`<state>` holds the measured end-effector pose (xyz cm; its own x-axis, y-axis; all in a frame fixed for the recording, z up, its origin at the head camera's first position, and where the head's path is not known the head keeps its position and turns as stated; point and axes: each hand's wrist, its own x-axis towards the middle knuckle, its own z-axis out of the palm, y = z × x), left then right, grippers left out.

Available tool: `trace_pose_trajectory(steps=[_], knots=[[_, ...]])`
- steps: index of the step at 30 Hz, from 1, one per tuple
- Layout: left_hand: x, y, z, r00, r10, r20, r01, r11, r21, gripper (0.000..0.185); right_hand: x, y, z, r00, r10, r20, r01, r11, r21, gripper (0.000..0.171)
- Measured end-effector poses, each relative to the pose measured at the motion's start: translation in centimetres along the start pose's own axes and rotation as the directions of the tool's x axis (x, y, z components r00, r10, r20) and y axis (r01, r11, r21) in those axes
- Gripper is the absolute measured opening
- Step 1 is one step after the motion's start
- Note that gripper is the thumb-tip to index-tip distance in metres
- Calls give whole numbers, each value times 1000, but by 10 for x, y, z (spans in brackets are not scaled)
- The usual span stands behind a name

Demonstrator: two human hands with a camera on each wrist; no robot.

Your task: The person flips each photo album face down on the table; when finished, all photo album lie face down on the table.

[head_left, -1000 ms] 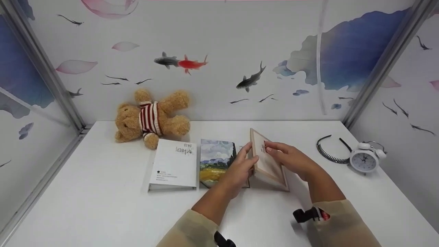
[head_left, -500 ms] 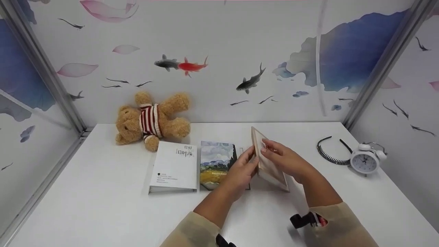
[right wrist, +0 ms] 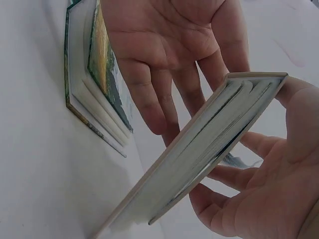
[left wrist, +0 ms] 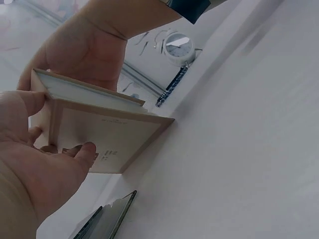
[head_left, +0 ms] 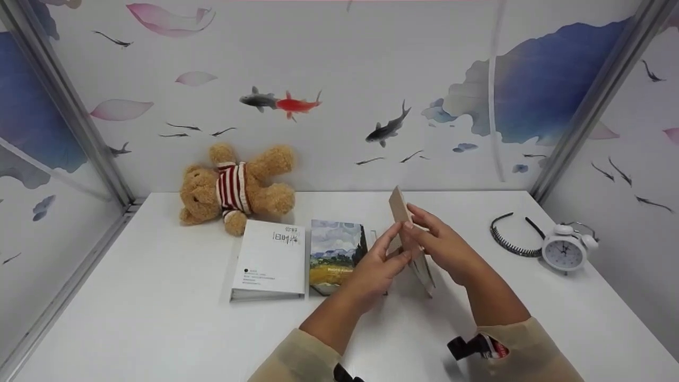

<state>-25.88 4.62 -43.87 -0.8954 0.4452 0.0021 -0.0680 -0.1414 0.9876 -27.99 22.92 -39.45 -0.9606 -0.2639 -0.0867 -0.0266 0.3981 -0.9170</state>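
A tan hardcover photo album (head_left: 399,206) stands tilted on its edge above the table, spine toward the head camera. My left hand (head_left: 375,273) grips its left side, fingers on the pale printed cover (left wrist: 107,132) and thumb at the spine in the left wrist view. On the other side my right hand (head_left: 450,249) holds it, thumb near the spine and fingers against the far cover. The right wrist view shows the page block (right wrist: 199,149) between the covers, slightly parted. Just left of my left hand lies a photo album with a painted landscape cover (head_left: 335,249), partly hidden by that hand.
A thick white album (head_left: 269,260) lies left of the painted one. Behind it a teddy bear (head_left: 233,185) in a striped sweater lies on its side against the wall. At the right are a black headband (head_left: 508,243) and a white alarm clock (head_left: 564,252).
The tan album has turned from showing its printed cover to showing its spine. My right hand has shifted from that cover to the album's right side. The other objects stay put.
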Motion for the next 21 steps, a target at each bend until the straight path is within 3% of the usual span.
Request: trace_pose_trajectory(steps=[7, 11, 17, 21], knots=[[4, -2, 4, 999, 36, 31, -37, 999, 35, 66, 5, 10, -18, 998, 39, -42, -34, 993, 114, 70], [6, -3, 7, 999, 23, 40, -25, 999, 43, 67, 8, 21, -28, 997, 53, -54, -45, 990, 134, 71], [12, -6, 13, 1000, -3, 22, 1, 995, 96, 67, 8, 28, -36, 997, 25, -76, -13, 988, 152, 65], [15, -8, 17, 997, -77, 7, 75, 987, 141, 63, 6, 24, -39, 992, 61, -106, -46, 989, 141, 56]])
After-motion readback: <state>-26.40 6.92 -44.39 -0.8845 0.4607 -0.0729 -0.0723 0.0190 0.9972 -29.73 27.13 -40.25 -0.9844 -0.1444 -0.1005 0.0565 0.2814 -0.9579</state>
